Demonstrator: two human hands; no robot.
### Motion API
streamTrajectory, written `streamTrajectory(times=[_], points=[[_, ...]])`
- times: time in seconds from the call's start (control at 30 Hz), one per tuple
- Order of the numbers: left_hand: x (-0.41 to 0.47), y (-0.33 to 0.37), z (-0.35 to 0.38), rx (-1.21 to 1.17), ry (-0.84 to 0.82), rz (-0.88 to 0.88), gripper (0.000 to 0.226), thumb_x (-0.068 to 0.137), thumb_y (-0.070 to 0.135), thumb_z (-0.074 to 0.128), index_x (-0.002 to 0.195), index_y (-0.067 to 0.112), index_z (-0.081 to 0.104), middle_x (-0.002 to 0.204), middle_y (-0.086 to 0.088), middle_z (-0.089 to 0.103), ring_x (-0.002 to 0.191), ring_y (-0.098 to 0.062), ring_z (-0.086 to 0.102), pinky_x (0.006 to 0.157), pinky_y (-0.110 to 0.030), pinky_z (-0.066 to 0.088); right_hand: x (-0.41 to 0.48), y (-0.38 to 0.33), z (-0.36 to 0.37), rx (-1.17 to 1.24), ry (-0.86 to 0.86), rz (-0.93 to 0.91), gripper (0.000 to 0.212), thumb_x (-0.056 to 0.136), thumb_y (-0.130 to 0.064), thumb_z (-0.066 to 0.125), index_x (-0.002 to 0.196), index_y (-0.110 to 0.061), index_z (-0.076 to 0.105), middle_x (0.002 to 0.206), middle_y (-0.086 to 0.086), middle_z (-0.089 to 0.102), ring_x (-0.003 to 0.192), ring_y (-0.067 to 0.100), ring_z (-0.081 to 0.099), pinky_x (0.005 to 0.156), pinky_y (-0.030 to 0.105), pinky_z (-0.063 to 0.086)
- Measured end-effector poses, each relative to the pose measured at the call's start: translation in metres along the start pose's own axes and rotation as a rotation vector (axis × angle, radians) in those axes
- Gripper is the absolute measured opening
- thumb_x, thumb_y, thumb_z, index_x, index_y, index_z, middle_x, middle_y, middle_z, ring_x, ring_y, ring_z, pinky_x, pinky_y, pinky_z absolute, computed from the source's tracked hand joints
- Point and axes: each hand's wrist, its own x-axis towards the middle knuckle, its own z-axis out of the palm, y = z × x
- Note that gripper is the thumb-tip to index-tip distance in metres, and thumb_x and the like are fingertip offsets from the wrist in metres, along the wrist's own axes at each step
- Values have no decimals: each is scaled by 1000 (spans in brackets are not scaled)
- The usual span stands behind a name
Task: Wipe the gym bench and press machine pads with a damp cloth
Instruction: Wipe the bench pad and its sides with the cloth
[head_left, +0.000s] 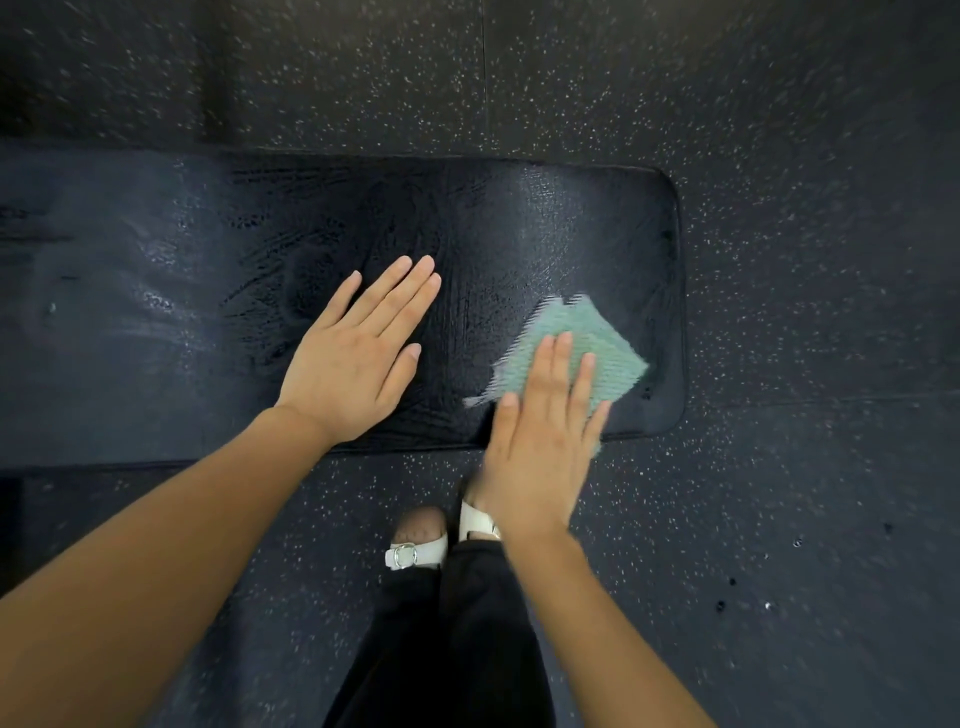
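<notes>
A black padded gym bench (519, 218) runs from the left edge to a rounded end at the right, and its surface shines wet with wipe streaks. A green cloth (597, 343), blurred by motion, lies near the bench's right end. My right hand (540, 421) presses flat on the cloth with straight fingers. My left hand (358, 353) rests flat on the pad left of the cloth, fingers straight and together.
Dark speckled rubber floor (779, 519) surrounds the bench. My feet in white sandals (415, 551) and black trousers stand just before the bench's near edge. A floor seam (484, 78) runs beyond the bench.
</notes>
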Motion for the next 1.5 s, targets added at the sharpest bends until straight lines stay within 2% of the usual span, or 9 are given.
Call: streamTrajectory(times=[0.13, 0.27, 0.47, 0.57, 0.77, 0.83, 0.93, 1.07, 1.5], points=[[0, -2, 0, 0, -5, 4, 58, 102, 29, 24, 158, 11, 21, 166, -1, 15, 153, -16, 11, 123, -44, 13, -36, -35, 19, -45, -68, -217, 57, 105, -36, 19, 159, -19, 11, 166, -4, 7, 154, 20, 0, 123, 49, -1], [0, -4, -2, -8, -14, 21, 59, 101, 28, 23, 157, 11, 22, 166, -3, 16, 153, -17, 12, 123, -45, 14, -36, -21, 17, -134, -111, -336, 57, 104, -35, 21, 159, -20, 15, 166, -5, 11, 153, 17, 7, 123, 44, 5], [-1, -4, -3, -10, -16, 18, 57, 103, 28, 24, 158, 11, 21, 166, -2, 15, 153, -16, 12, 124, -44, 14, -5, 43, -12, -201, -113, -214, 54, 106, -39, 7, 158, -26, -1, 166, -8, 3, 152, 10, -7, 121, 38, -9], [-2, -4, -3, -14, -18, 12, 57, 103, 28, 23, 157, 11, 21, 166, -2, 16, 153, -17, 12, 123, -45, 14, 8, 67, -28, -202, -97, -152, 54, 106, -40, 7, 158, -26, -2, 166, -8, 1, 153, 10, -5, 122, 35, -12], [-2, -1, -3, -9, -13, 5, 58, 102, 27, 25, 157, 11, 22, 166, -2, 16, 153, -17, 13, 123, -45, 15, 3, 16, -9, -90, -5, 51, 60, 104, -36, 14, 158, -10, 6, 166, 5, 2, 153, 22, -1, 123, 43, -3], [-1, -1, -3, -3, -13, 1, 58, 102, 26, 25, 157, 11, 22, 166, -2, 16, 153, -16, 13, 123, -44, 14, -3, -10, 1, -66, -5, 23, 61, 104, -34, 18, 158, -8, 8, 166, 7, 3, 153, 25, -1, 123, 45, -2], [-1, -1, -3, -1, -9, 2, 58, 102, 26, 25, 157, 11, 22, 166, -2, 16, 153, -17, 13, 123, -44, 14, -15, -31, 10, -51, -81, -179, 61, 103, -32, 22, 158, -12, 10, 166, 4, 6, 154, 22, -1, 123, 41, -3], [-1, -1, -3, -9, -8, 6, 57, 102, 26, 25, 157, 10, 23, 165, -3, 18, 153, -17, 14, 123, -45, 16, -14, -8, 3, -130, -143, -368, 57, 104, -32, 22, 159, -18, 13, 166, -2, 9, 154, 17, 4, 123, 39, 3], [-3, 7, -3, 20, -14, -51, 58, 102, 26, 24, 157, 12, 22, 165, -2, 17, 152, -18, 15, 123, -44, 14, 31, 74, -28, -70, -41, -127, 55, 105, -38, 12, 157, -25, -2, 165, -10, -4, 152, 8, -9, 121, 29, -13]])
